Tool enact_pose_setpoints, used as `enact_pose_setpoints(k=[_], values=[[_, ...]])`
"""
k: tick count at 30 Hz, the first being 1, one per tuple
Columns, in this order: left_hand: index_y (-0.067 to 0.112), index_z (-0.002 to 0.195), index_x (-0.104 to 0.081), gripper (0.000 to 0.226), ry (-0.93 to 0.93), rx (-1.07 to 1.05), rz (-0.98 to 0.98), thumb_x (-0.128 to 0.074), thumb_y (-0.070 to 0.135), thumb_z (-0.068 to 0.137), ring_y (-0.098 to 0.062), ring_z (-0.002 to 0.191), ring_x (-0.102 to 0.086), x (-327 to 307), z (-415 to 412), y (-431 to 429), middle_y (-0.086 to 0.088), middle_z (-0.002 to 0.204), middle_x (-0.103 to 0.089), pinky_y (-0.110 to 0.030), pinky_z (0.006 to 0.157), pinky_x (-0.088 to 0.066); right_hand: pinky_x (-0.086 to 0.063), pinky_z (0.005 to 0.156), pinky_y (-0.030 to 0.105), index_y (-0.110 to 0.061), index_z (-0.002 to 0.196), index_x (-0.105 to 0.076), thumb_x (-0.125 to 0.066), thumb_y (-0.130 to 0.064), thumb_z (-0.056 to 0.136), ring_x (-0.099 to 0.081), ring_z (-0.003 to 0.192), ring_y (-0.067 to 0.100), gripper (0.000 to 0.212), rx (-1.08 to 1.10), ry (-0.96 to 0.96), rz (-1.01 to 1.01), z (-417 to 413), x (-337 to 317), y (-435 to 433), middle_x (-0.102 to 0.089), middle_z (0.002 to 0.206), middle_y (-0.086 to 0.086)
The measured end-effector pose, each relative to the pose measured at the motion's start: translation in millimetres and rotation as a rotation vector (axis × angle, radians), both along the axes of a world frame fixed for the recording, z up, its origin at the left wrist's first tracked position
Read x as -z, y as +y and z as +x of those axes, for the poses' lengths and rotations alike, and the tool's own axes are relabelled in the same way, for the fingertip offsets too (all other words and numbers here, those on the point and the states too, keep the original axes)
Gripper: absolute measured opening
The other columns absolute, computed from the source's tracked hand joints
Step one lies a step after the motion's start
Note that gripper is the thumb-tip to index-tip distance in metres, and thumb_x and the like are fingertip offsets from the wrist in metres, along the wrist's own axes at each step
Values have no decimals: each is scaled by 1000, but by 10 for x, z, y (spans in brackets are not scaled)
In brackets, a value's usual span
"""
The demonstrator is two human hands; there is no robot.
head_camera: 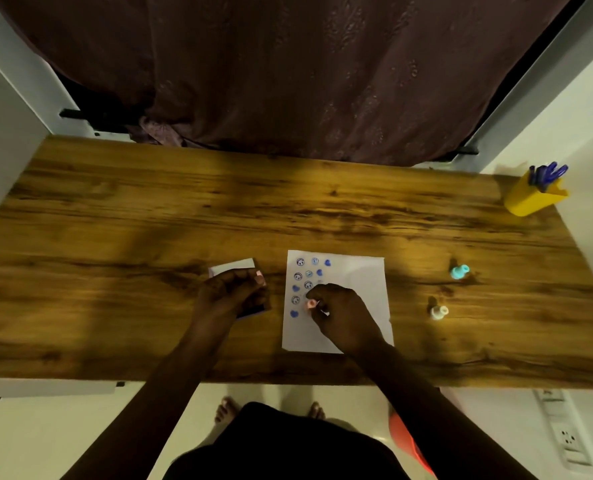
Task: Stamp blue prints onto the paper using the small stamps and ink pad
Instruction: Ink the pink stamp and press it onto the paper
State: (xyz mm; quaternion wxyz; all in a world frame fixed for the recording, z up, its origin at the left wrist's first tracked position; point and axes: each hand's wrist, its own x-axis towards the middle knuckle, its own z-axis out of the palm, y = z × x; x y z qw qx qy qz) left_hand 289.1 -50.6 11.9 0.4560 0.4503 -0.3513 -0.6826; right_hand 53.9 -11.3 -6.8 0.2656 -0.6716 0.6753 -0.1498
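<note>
Left hand (pixel 229 292) grips ink pad (pixel 234 266), right hand (pixel 343 313) pinches stamp (pixel 311 304) — wooden table (pixel 149 202), maroon curtain (pixel 288 64).

Three small stamps: a pink stamp (pixel 311 304) over the paper, and a teal stamp (pixel 459 271) and a white stamp (pixel 439 312) standing toward the right edge of the table (pixel 115 220). One sheet of paper (pixel 361 275) near the front edge carries ten visible blue prints: six round faces (pixel 298 276) and four hearts (pixel 327 262) (a hand may cover more). One ink pad (pixel 253 311). One yellow holder (pixel 527 200) at the far right corner, its blue pens (pixel 546 173) too bunched to count. Two hands: the left hand (pixel 227 294) and the right hand (pixel 343 317).
</note>
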Motion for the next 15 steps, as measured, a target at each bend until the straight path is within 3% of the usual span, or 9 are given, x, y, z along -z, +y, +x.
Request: enact_pose_setpoints(k=[8, 15], values=[[-4, 117, -71, 34, -18, -13, -5, -77, 15, 89, -35, 101, -76, 51, 17, -9, -25, 113, -76, -40, 82, -63, -51, 110, 42, -21, 130, -65, -67, -35, 97, -62, 129, 23, 35, 7, 44, 45, 40, 81, 34, -63, 142, -1], [4, 110, -76, 47, -43, 4, 5, -85, 33, 74, -32, 97, -77, 9, -46, 16, -19, 108, -78, -45, 85, -64, -49, 112, 42, -18, 129, -66, -65, -34, 98, -61, 131, 23, 35, 26, 45, 72, 64, 86, 25, -62, 144, 0]])
